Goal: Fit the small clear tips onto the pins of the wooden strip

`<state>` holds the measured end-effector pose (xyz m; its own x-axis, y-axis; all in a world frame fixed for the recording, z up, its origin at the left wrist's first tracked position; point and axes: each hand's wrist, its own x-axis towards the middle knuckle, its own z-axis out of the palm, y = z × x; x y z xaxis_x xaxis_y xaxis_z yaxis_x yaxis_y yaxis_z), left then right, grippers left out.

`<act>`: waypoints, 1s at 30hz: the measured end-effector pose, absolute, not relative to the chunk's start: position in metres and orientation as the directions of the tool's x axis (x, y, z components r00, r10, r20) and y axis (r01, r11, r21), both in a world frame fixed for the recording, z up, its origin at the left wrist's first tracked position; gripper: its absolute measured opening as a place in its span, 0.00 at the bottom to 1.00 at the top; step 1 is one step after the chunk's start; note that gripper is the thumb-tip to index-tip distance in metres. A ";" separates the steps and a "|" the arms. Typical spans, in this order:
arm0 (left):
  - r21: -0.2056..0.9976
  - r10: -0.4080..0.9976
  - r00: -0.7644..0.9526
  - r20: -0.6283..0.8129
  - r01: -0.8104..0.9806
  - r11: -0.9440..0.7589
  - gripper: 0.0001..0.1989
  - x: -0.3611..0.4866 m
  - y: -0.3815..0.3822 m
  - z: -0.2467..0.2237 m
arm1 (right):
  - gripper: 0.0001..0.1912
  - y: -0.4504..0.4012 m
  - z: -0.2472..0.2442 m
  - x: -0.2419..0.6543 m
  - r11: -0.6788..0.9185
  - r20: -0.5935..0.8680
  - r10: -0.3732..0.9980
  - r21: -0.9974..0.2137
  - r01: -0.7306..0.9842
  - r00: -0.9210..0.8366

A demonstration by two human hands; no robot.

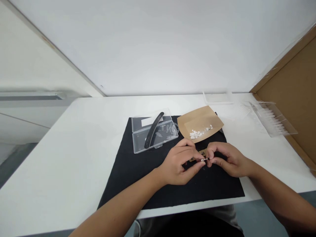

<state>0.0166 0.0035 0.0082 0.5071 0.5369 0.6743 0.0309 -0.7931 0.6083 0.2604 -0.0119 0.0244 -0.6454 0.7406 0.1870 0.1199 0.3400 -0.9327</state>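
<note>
We sit at a white rectangular table (81, 148) with a black cloth mat (133, 174) laid over its near middle. A plain white wall (172, 49) rises behind the table, and a brown cardboard panel (293, 89) stands along the right side. The mat reaches almost to the table's near edge; left of it lies a broad bare stretch of tabletop, with a narrower strip to the right.

Over the mat, our left hand (181, 163) pinches a tiny light-coloured piece (202, 160) between thumb and fingers. Our right hand (225, 158) has its fingertips closed together on a small dark-tipped item (208, 158), right beside that piece. Beyond our hands sit a brown paper tray (187, 126) of small white pieces and, to its left, an open clear plastic case (135, 141) with a black curved file (153, 130) across it.
</note>
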 end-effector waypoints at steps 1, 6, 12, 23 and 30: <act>0.609 0.538 0.509 0.672 0.034 -0.793 0.02 0.017 0.004 0.008 | 0.05 -0.012 0.025 0.261 0.337 0.185 0.740 -0.934 0.118 -0.647; 0.606 0.533 0.513 0.673 0.031 -0.795 0.02 0.016 0.004 0.007 | 0.05 -0.012 0.027 0.262 0.369 0.186 0.726 -0.918 0.147 -0.663; 0.602 0.526 0.523 0.671 0.030 -0.798 0.02 0.016 0.005 0.006 | 0.05 -0.014 0.028 0.263 0.327 0.160 0.728 -0.936 0.133 -0.667; 0.573 0.506 0.518 0.690 0.037 -0.819 0.04 0.016 0.006 0.006 | 0.07 -0.013 0.033 0.267 0.354 0.148 0.743 -0.914 0.196 -0.653; 0.564 0.505 0.502 0.702 0.040 -0.825 0.05 0.016 0.006 0.008 | 0.13 -0.011 0.032 0.271 0.368 0.188 0.743 -0.916 0.158 -0.642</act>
